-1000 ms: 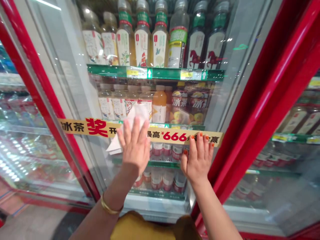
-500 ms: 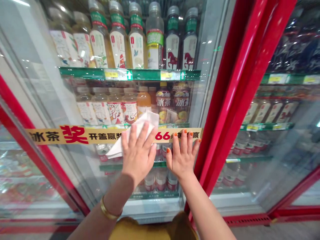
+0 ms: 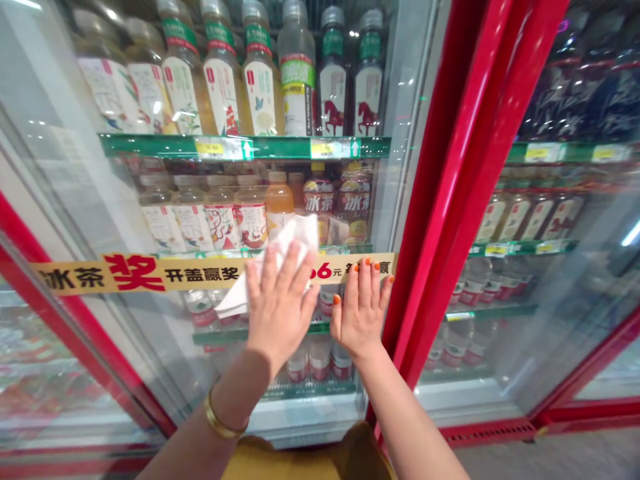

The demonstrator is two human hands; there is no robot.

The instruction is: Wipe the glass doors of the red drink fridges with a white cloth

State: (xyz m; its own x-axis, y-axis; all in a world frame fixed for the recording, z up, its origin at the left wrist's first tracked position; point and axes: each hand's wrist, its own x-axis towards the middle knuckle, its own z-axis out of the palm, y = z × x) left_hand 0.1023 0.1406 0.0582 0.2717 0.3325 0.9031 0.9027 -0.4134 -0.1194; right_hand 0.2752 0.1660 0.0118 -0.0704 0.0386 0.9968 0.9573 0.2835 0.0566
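My left hand [image 3: 281, 300] lies flat with fingers spread over a folded white cloth [image 3: 235, 297], pressing it against the glass door of a drinks fridge. The cloth sticks out above the fingertips and to the left of the palm. A yellow printed strip [image 3: 200, 272] runs across the door behind both hands. To the right, near the door's edge, my right hand [image 3: 361, 310] rests on the glass and the strip, fingers stretched out, with nothing in it.
Behind the glass, bottles [image 3: 263, 87] stand on shelves with a green edge [image 3: 280, 147]. A red door frame [image 3: 450, 200] rises on the right, with another fridge of bottles beyond it. Another red frame [image 3: 90, 320] slants across the left.
The fridge and strip have shifted slightly left in view. Against the strip, my left hand and the cloth have moved a little to the right. The fingers of my right hand are closer together.
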